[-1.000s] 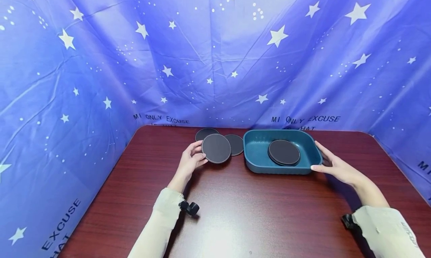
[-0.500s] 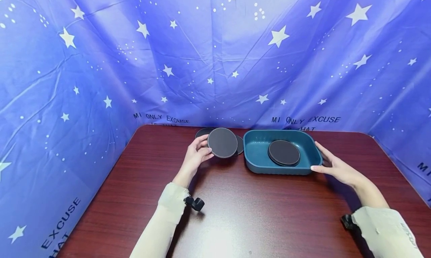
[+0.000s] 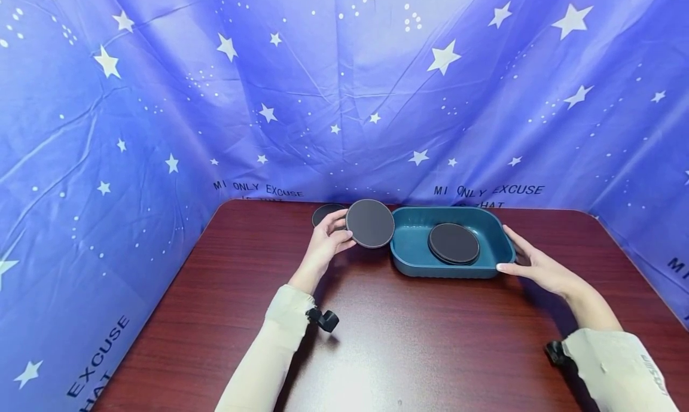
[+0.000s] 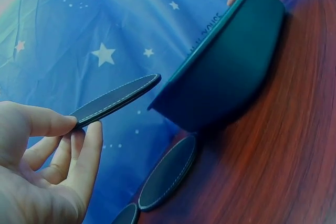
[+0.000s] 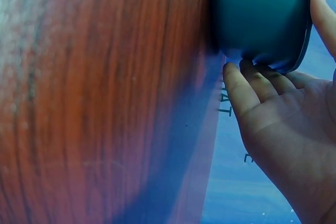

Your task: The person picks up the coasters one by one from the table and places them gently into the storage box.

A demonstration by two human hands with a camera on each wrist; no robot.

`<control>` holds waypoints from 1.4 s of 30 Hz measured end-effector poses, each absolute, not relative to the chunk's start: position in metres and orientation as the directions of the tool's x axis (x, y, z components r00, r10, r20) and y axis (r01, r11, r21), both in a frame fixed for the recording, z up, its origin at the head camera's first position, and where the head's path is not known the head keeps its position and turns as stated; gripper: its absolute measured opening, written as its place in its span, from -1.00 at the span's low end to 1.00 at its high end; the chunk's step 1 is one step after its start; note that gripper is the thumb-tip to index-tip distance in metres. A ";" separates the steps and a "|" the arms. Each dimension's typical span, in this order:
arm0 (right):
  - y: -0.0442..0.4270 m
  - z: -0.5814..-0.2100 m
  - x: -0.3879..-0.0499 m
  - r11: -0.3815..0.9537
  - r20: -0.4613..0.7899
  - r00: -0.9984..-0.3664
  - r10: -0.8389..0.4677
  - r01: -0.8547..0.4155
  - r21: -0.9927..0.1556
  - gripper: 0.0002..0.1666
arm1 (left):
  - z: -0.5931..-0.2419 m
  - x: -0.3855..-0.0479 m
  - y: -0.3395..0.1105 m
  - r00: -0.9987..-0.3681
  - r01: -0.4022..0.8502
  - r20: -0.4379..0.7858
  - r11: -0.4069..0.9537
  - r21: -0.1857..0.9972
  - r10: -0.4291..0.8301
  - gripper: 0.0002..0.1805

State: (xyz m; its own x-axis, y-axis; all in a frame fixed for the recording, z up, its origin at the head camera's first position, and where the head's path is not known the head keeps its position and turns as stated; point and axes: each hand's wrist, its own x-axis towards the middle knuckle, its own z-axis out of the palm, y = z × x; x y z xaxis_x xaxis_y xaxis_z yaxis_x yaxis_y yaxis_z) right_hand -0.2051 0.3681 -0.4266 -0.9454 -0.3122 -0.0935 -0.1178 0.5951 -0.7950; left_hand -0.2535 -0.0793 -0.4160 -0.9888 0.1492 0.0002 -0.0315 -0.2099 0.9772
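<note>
My left hand (image 3: 323, 244) pinches a round black coaster (image 3: 370, 223) with pale edge stitching between thumb and fingers. It is raised and tilted at the left end of a teal tray (image 3: 447, 272). Inside the tray lies a small stack of similar coasters (image 3: 454, 243). At the tray's right end my right hand (image 3: 538, 270) holds it, thumb at the front corner and fingers along the side. In the left wrist view, one coaster (image 4: 169, 174) lies on the table by the tray, with part of another coaster (image 4: 126, 214) beside it.
The dark red wooden table (image 3: 420, 334) runs back to a blue starry cloth (image 3: 344, 101) hung close behind the tray. Black wrist mounts (image 3: 323, 320) stick out from both sleeves. The held coaster hides one table coaster in the head view.
My left hand has carried the coaster right and slightly back, away from the coasters on the table and up to the tray's left edge. The right hand and tray have stayed put.
</note>
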 end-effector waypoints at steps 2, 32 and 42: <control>0.368 -0.427 -0.205 0.596 -0.101 -0.945 -0.311 -0.111 -0.795 0.13 | -0.415 -0.254 -0.075 -0.987 -0.038 -0.003 -0.209 0.977 0.163 -0.35; 0.371 -0.428 -0.205 0.594 -0.073 -0.955 -0.288 -0.118 -0.795 0.10 | -0.402 -0.273 0.032 -0.932 -0.165 -0.101 -0.159 0.973 0.349 -0.40; 0.376 -0.428 -0.204 0.529 -0.024 -0.948 -0.318 -0.156 -0.834 0.00 | -0.402 -0.279 0.065 -0.889 -0.281 -0.219 -0.102 0.954 0.402 -0.42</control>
State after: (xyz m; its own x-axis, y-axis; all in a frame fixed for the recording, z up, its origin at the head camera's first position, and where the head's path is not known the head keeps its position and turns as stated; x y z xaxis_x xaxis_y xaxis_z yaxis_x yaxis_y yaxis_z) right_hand -0.2042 0.3762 -0.4285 -0.9477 -0.3183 -0.0244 -0.1561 0.5287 -0.8343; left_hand -0.2794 0.0652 -0.4022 -0.8892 0.4017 -0.2191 -0.2810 -0.1015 0.9543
